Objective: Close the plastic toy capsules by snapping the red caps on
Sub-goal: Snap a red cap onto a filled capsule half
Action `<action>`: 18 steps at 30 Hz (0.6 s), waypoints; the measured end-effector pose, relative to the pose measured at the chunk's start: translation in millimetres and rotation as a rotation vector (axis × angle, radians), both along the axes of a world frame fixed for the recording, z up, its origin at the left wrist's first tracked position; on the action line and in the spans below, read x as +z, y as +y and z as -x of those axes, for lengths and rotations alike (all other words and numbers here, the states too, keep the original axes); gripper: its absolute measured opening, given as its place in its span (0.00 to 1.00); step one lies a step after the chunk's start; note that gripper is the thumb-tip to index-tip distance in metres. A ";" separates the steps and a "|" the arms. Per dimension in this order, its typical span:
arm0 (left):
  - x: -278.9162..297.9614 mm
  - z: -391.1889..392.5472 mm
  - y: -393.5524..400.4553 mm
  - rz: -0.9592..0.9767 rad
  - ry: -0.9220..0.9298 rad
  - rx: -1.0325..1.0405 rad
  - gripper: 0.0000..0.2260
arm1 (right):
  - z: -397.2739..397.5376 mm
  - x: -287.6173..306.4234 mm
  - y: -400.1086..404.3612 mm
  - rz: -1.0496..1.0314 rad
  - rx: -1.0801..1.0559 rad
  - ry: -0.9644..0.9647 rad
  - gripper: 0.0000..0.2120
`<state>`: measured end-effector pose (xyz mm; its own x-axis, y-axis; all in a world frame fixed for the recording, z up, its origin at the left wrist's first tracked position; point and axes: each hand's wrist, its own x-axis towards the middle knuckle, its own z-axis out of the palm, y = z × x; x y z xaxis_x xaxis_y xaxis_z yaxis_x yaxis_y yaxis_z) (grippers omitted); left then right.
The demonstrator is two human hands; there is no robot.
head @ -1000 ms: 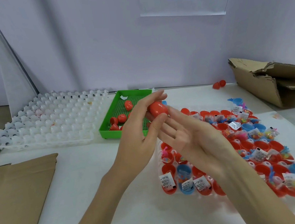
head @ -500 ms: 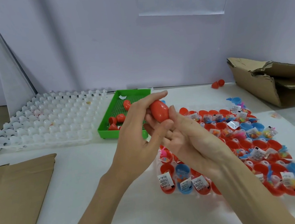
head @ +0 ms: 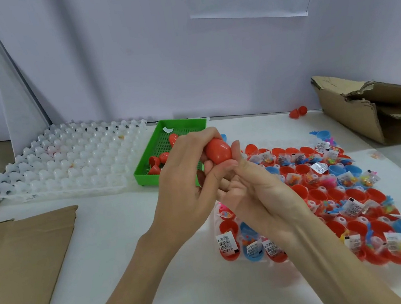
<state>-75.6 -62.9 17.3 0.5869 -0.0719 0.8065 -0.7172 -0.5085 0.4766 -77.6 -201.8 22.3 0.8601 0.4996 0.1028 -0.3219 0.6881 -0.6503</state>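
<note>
1. The left hand (head: 186,186) curls its fingers and thumb round a red capsule (head: 218,150), held up in front of the person above the table.
2. The right hand (head: 254,190) meets it from the other side, thumb against the capsule's right flank and fingers cupped beneath, so both hands grip the same piece.
3. The capsule's long axis tilts up and to the left; the squeeze, I judge, must run along that line.
4. Whether its seam is fully snapped I cannot tell; fingers cover its lower end.
5. Below the right forearm lies the tray of open capsules (head: 326,194), many uncapped, the far corner blurred.
6. Loose red caps (head: 156,161) sit in the green tray (head: 149,158) behind the left hand.
</note>
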 end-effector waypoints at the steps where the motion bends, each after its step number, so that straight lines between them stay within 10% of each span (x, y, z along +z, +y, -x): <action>1: -0.4 0.4 -0.4 -0.006 0.000 -0.002 0.14 | 0.7 1.0 -0.4 0.009 0.003 0.004 0.13; 18: -6.0 -1.5 -1.7 0.037 0.174 -0.227 0.21 | 0.7 12.7 -6.4 0.203 -0.213 -0.096 0.16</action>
<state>-74.1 -64.6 11.2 0.6889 -0.1897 0.6996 -0.7165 -0.3243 0.6176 -78.4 -208.1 35.0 0.9388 0.3280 0.1049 -0.1153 0.5864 -0.8018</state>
